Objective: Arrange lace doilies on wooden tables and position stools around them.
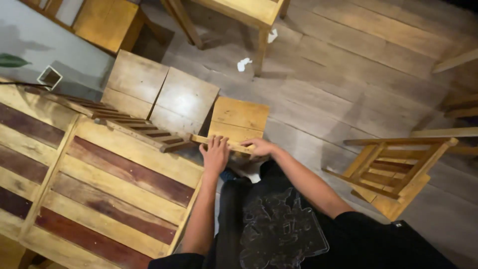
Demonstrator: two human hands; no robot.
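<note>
Hands: left hand (215, 155), right hand (259, 147), grip clasped on chair's smooth wooden top rail (229, 144)

A slatted wooden table (99, 189) at left, two square stools (159, 92), crumpled paper (243, 64) on the plank floor (348, 65)
</note>
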